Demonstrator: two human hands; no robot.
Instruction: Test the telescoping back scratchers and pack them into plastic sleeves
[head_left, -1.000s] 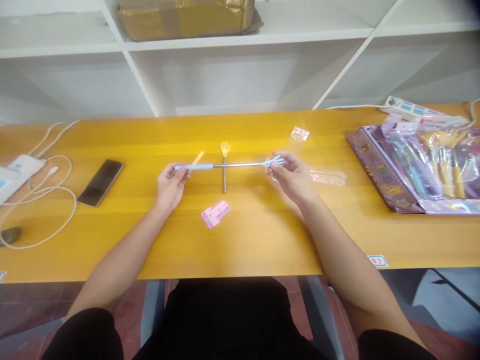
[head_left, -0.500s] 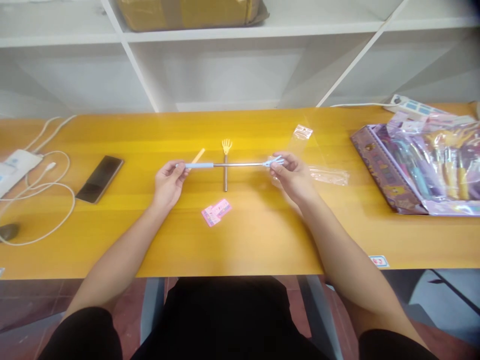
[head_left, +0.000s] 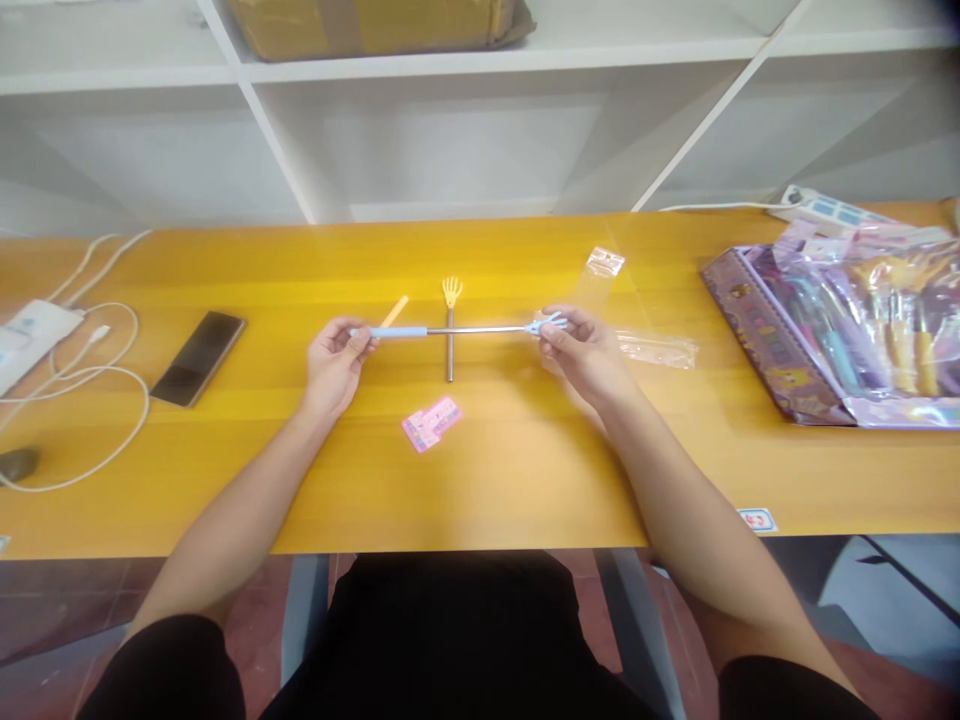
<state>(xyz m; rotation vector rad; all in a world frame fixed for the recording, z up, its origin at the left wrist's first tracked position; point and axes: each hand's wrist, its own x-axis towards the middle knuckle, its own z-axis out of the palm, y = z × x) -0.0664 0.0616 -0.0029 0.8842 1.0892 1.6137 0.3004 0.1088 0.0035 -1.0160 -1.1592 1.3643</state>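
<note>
A blue telescopic back scratcher point(head_left: 465, 329) is stretched out level above the yellow table point(head_left: 525, 470). My left hand point(head_left: 335, 358) pinches its light blue handle end. My right hand point(head_left: 585, 350) pinches its blue claw end. Beneath it a yellow back scratcher point(head_left: 450, 330) lies on the table, claw pointing away from me, crossing under the blue one. A small pink card point(head_left: 430, 424) lies on the table just in front of both.
A phone point(head_left: 198, 357) and a white charger with cables point(head_left: 45, 350) lie at the left. Clear plastic sleeves point(head_left: 656, 350) rest right of my right hand. A purple box of packaged scratchers point(head_left: 840, 330) and a power strip point(head_left: 825, 212) sit at the right. White shelves stand behind.
The hands and the blue back scratcher have stayed nearly still; only the camera view shifted slightly.
</note>
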